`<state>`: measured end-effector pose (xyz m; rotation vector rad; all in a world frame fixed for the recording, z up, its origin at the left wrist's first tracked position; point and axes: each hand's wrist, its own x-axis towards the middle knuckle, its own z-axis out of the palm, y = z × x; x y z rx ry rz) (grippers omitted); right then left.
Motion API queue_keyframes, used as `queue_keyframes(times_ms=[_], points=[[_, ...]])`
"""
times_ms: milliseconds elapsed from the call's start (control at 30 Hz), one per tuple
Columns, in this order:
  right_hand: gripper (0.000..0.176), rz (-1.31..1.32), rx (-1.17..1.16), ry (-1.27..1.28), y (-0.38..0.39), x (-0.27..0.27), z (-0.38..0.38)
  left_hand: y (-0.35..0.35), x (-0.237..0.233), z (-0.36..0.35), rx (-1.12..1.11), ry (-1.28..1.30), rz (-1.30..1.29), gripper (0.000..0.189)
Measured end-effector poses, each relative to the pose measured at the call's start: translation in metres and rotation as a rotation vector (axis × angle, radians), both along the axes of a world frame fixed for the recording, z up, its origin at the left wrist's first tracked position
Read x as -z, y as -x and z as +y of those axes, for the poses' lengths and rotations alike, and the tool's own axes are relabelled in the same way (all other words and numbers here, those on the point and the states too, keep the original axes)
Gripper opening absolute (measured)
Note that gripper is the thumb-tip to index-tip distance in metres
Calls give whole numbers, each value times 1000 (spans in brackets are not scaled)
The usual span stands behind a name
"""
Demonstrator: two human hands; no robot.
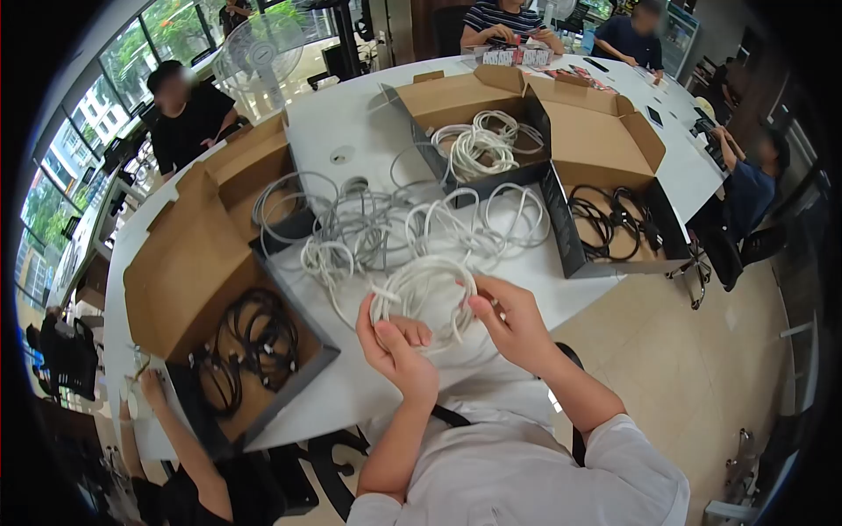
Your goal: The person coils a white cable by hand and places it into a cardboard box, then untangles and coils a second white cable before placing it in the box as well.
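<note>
A coiled white cable point(421, 270) is held up over the near edge of the table, between my two hands. My left hand point(399, 351) grips the loop from the left, its fingertips showing inside the ring. On the opposite side, my right hand point(513, 324) pinches the coil between thumb and fingers. Just beyond the coil, a tangled pile of grey and white cables point(373, 223) lies on the white table point(351, 114).
Open cardboard boxes surround the pile: one with black cables point(263, 337) at left, one with white cables point(482, 149) behind, another with black cables point(605, 219) at right. A further box point(254, 171) stands back left. Several people sit around the table.
</note>
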<state>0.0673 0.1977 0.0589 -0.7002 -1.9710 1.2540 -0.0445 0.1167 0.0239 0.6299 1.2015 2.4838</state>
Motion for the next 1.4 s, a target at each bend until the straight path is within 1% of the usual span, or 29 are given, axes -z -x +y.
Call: queue_keyframes(times_ms=[100,133,200,233,267,300,367,400,500,533,567,600,633,700,733,833,900,933,1033,1067,1133,1233,1333,1367,1400], points=[[38,-170,-67,25,2,-25,19,2,5,18,-78,36,-25,41],[44,-177,-38,-10,6,-27,21,2,8,22,-74,21,13,41],[46,-210,-40,-117,15,-23,30,3,16,28,-71,-6,79,41],[46,-230,-44,-169,19,-22,36,6,20,28,-34,32,70,46],[40,-297,-25,-180,24,-27,44,8,22,27,4,70,61,51],[37,-289,-36,-165,26,-25,55,12,19,30,43,107,54,57],[31,-268,-60,-136,28,-19,78,15,7,36,172,122,4,74],[22,-217,-63,-74,31,-31,87,15,-1,39,237,131,-20,83],[23,-205,-70,310,32,-41,125,17,-5,40,349,61,-113,104],[24,-220,-65,330,35,-47,141,21,-2,38,427,75,-124,105],[25,-234,-59,349,38,-52,158,23,0,36,460,76,-140,101],[26,-193,-18,376,43,-53,174,24,1,35,493,76,-155,98],[24,-217,1,383,44,-56,191,24,2,34,526,76,-171,94],[22,-367,0,478,47,-66,220,24,10,31,500,220,64,82],[20,-314,30,510,48,-66,228,25,11,31,479,289,182,76],[17,-132,112,609,52,-56,257,28,-3,27,430,568,731,60],[14,31,184,695,51,-32,285,25,-6,27,416,596,772,56],[11,62,241,777,50,-24,299,24,-7,27,410,606,796,54],[10,288,415,896,47,20,343,23,-4,25,499,565,772,53],[11,324,457,945,49,32,357,22,1,23,551,555,748,52],[10,443,495,972,58,35,357,19,7,21,656,537,695,51],[12,605,560,1023,66,40,361,19,5,18,690,499,676,49],[13,760,613,1053,61,61,389,21,0,17,688,466,670,49],[12,775,624,983,56,69,398,22,1,18,684,461,666,49],[13,794,695,946,60,65,396,21,4,17,684,458,660,49]])
